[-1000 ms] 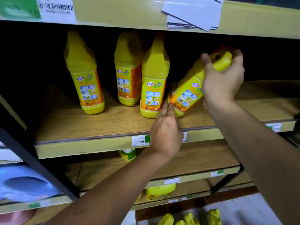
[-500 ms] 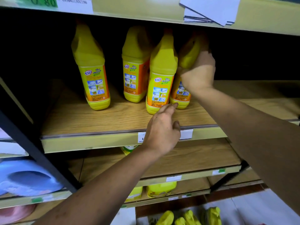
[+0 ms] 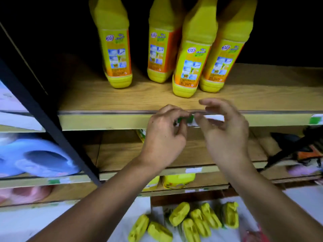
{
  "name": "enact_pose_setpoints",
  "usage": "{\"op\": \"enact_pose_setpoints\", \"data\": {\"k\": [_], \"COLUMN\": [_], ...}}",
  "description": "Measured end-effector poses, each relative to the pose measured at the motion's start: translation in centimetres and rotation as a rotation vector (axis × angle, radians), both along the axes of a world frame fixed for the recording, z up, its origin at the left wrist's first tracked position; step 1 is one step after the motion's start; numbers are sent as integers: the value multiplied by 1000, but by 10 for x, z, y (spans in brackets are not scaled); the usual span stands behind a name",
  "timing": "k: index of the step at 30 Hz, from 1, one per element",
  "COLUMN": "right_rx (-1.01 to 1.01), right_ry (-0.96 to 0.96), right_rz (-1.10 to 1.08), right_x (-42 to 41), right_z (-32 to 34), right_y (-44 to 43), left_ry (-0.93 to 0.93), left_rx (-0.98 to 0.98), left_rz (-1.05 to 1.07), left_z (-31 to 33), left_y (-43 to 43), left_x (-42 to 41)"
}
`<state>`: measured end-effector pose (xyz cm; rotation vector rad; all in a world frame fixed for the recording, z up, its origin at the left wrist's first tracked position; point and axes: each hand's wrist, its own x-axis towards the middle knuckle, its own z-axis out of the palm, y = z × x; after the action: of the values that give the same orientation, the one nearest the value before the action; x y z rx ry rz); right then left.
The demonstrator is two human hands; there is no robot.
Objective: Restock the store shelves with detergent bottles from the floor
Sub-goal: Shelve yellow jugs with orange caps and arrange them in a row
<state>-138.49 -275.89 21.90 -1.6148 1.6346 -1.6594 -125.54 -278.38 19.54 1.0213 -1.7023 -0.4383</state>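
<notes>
Now the left hand (image 3: 164,137) pinches the price label (image 3: 215,118) at its green end; the right hand (image 3: 225,135), freed and loosely spread, touches it. Just behind the label the fourth detergent bottle (image 3: 225,55) stands upright, shelved (floor bottles (image 3: 192,222) wait below the label).

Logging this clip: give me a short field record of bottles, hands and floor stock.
shelf stock: four detergent bottles upright on the wooden shelf
left hand: pinches the price tag on the shelf edge
right hand: fingers loose, at the same tag, no bottle held
floor stock: more yellow bottles on the floor below
</notes>
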Motion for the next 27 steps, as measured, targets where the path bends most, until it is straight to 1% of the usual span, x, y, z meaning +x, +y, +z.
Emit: {"op": "enact_pose_setpoints", "data": {"k": [2, 5, 7, 9, 14, 16, 18, 21, 23, 25, 27], "right_rx": [94, 263, 443, 631, 1027, 1188, 1313, 1435, 1453, 1373, 1236], "right_ry": [-95, -150, -134, -126, 11, 89, 164, 240, 311, 409, 522], "right_rz": [79, 157, 236, 344, 570, 596, 592, 605, 639, 663, 705], "right_x": [24, 60, 89, 122, 202, 231, 259, 295, 320, 343, 369], "right_z": [-30, -76, -114, -156, -287, -347, -406, -479, -519, -552, -585], "right_y": [32, 75, 104, 132, 192, 212, 235, 268, 284, 287, 284], "left_ry": [28, 34, 18, -14, -66, -107, -158, -199, -194, -197, -189], "left_rx": [37, 153, 288, 465, 950, 1115, 1235, 1357, 1441, 1482, 1494], "left_rz": [47, 122, 182, 261, 493, 538, 573, 589, 601, 612, 597], "left_z": [-19, -63, -108, -161, -309, -366, -418, -488, -530, -567, -604], "left_y": [17, 54, 86, 123, 224, 264, 302, 349, 371, 382, 389], "left_x": [22, 65, 105, 151, 263, 298, 326, 356, 372, 385, 396]}}
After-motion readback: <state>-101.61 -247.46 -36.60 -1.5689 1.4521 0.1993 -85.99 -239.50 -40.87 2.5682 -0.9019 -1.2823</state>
